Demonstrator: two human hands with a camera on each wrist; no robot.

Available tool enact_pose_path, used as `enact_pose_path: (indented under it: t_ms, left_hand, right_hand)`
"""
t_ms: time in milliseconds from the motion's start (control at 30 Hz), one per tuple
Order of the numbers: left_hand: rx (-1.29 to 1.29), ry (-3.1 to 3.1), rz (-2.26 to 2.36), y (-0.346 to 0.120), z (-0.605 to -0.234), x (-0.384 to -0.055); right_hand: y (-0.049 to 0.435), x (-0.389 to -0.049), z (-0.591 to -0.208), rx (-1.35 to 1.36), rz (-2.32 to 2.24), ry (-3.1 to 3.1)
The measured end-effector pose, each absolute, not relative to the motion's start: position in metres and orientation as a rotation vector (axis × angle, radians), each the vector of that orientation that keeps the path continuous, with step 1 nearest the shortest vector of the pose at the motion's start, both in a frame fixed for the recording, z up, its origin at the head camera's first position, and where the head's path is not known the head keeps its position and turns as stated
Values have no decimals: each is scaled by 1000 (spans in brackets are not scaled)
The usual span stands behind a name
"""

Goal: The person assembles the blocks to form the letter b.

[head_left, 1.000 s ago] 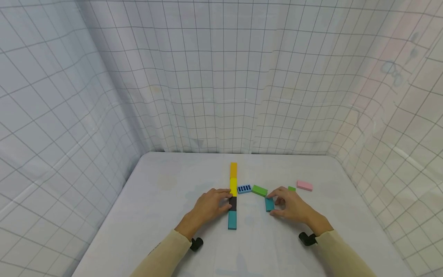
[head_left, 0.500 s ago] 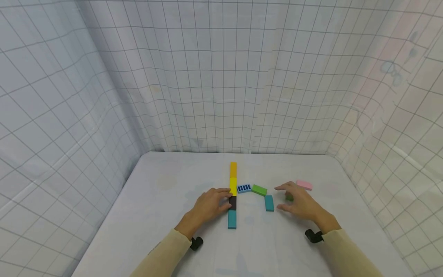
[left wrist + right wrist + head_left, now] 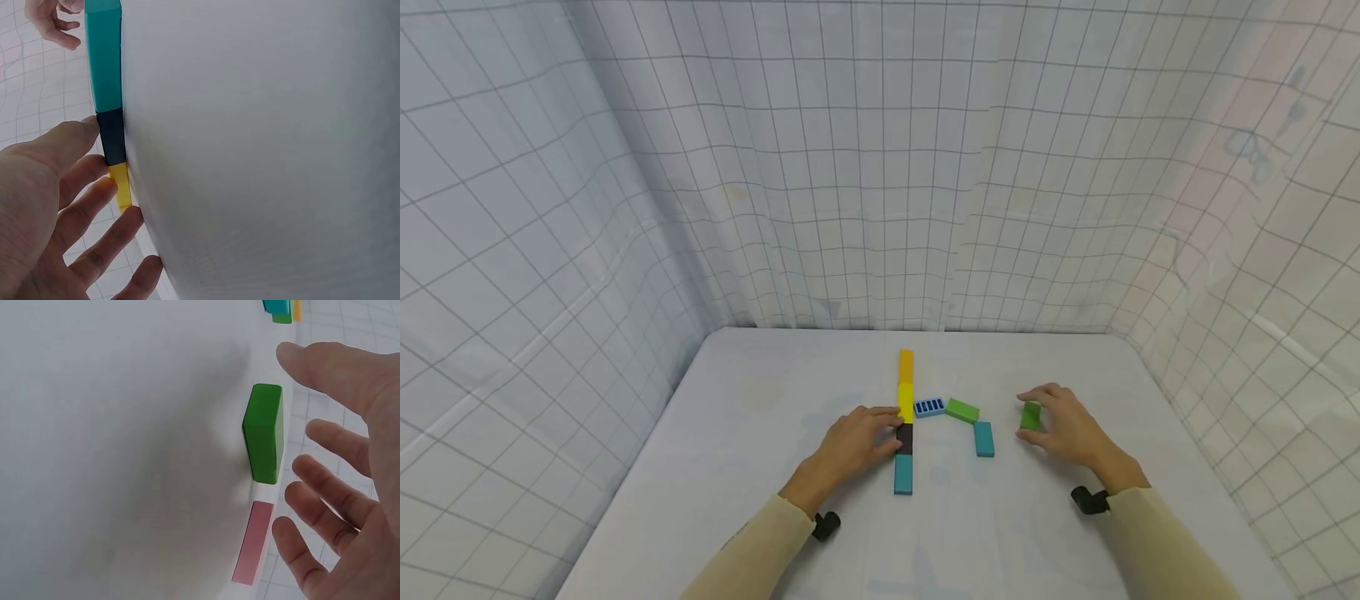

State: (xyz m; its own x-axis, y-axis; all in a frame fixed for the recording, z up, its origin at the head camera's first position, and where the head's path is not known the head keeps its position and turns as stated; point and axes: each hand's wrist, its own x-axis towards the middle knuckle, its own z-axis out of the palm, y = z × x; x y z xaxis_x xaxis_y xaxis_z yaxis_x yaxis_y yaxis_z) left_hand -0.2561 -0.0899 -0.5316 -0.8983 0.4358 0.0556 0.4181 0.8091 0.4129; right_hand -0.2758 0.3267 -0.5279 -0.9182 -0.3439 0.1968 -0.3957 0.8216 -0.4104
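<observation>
A straight row of an orange block [image 3: 906,365], a yellow block [image 3: 906,396], a black block [image 3: 905,439] and a teal block [image 3: 903,476] lies on the white table. My left hand [image 3: 852,446] rests beside it, thumb at the black block and fingertips at the yellow one. To the right, my right hand [image 3: 1066,429] is spread around a green block [image 3: 264,434], with thumb and fingers apart from it in the right wrist view. A pink block [image 3: 253,544] lies beyond the green one; my right hand hides it in the head view.
A blue striped block [image 3: 929,407], a second green block [image 3: 962,410] and another teal block [image 3: 984,439] form a bent line from the row toward the right. White gridded curtains [image 3: 880,208] enclose the white table [image 3: 775,367] at the back and both sides.
My right hand has let go of the teal block in the bent line and moved right, to the separate green block. My left hand has stayed at the row.
</observation>
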Motion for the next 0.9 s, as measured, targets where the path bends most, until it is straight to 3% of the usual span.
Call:
enact_pose_path:
  t_ms: [900]
  left_hand:
    - [698,2946,658,-91,-534,-256]
  right_hand:
    - [348,-284,-534,678,797,-2995]
